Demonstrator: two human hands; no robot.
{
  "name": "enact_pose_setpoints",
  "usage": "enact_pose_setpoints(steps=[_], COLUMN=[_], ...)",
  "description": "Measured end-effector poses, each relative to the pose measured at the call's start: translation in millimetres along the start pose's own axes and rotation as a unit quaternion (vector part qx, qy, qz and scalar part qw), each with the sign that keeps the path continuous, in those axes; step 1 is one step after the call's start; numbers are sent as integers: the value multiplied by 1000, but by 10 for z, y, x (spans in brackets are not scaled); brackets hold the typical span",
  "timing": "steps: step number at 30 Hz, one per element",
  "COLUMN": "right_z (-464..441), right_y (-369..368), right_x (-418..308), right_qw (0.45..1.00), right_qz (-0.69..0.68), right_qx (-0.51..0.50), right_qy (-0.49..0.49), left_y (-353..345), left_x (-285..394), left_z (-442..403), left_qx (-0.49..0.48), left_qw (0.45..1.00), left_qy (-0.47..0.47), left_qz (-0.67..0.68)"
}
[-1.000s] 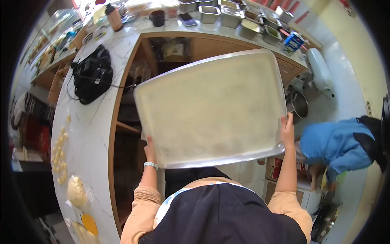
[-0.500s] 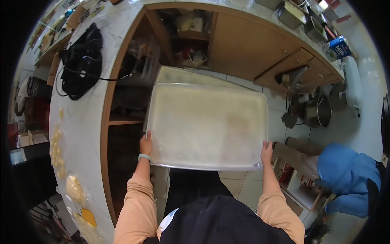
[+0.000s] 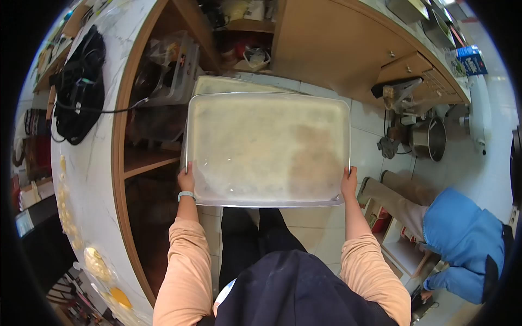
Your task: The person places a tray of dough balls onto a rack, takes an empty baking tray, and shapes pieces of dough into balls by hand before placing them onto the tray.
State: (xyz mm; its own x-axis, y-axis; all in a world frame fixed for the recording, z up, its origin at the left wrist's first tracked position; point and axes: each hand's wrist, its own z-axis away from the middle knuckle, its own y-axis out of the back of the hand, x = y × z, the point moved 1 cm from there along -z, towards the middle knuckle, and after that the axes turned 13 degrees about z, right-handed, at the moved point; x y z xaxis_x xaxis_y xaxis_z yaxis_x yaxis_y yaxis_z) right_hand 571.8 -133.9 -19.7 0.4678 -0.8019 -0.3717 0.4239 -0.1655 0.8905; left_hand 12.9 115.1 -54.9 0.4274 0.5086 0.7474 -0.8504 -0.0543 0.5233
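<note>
A large rectangular tray [image 3: 272, 202] with a pale cream surface, apparently under shiny clear film, is held out in front of my body. My left hand [image 3: 186, 180], with a light band at the wrist, grips its left edge. On the opposite short edge my right hand [image 3: 349, 183] is closed, its thumb up by the rim. A second pale tray [image 3: 234, 84] shows beyond the far edge of the held one, mostly hidden beneath it. I cannot tell whether the two trays touch.
To the left, a marble counter [image 3: 95, 201] carries dough pieces [image 3: 66, 209], a yellow scraper [image 3: 120, 298] and a black bag-like item [image 3: 81, 87]. Open shelves [image 3: 149, 163] lie below it. At right are a metal bowl [image 3: 428, 139] and a bending person in blue [image 3: 457, 228].
The held tray sits slightly higher and further left in view, and looks more level. Both hands still grip it. The person in blue has a hand showing lower down.
</note>
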Motion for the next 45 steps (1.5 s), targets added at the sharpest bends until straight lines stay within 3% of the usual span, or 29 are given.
enact_pose_setpoints(steps=[2,6,7,9,10,11,12,14,15,17,19,21,24,25,27,29,30,33,36,39,43,45], right_z=[-40,-105,-96,-96,-17,150,426,1107,1360,2489,3160,3684,4201,4326,4589,4773,4872,5212,5583,5807,5654,5477], right_y=[25,111,114,-8,69,229,357,208,-22,-172,-210,57,211,196,89,-570,-888,-1386,-1871,-2024,-1924,-1489], right_x=[50,19,18,-26,-326,-720,-1188,-1888,-2025,-2805,-3459,-4146,-5060,-5337,-5913,-6108,-6212,-6787,-7424,-7857,-7894,-7437], right_qw=[999,993,992,935,960,989,991,958,906,825,597,646,537,492,541,577,564,575,643,626,668,698], right_qz=[-24,60,118,213,98,1,-89,-180,-234,-291,-367,-306,-321,-322,-146,7,85,29,-47,-158,-163,-195], right_qx=[-34,-101,12,243,233,105,-33,-203,-341,-484,-712,-698,-690,-696,-552,-248,-78,-15,-40,-86,-115,-112], right_qy=[-10,-12,41,146,121,107,95,95,88,22,-43,-40,363,412,617,778,817,818,764,759,717,680], left_y=[-14,-25,14,206,188,148,266,329,431,839,1037,1404,2391,2722,3246,3678,3869,4301,4468,4452,4490,4503], left_x=[-70,-231,-22,499,507,501,828,1101,1248,1256,1071,919,839,849,674,413,274,-196,-603,-714,-641,-616], left_z=[13,67,273,716,845,966,1299,1896,2157,2535,2703,2748,2858,2940,3102,3213,3252,3324,3393,3404,3410,3422], left_qx=[-22,-25,35,24,38,56,3,11,-23,-12,-23,53,131,149,257,355,394,450,444,434,435,438], left_qw=[998,993,997,998,998,997,994,963,955,925,932,925,929,931,916,894,888,879,889,892,890,888], left_qy=[2,-49,-35,-6,-16,-26,-60,-234,-252,-338,-331,-356,-344,-332,-308,-271,-234,-147,-99,-100,-115,-119], left_qz=[55,108,53,66,54,42,91,131,156,172,145,120,27,-10,-3,-20,-34,-54,-57,-73,-69,-68])
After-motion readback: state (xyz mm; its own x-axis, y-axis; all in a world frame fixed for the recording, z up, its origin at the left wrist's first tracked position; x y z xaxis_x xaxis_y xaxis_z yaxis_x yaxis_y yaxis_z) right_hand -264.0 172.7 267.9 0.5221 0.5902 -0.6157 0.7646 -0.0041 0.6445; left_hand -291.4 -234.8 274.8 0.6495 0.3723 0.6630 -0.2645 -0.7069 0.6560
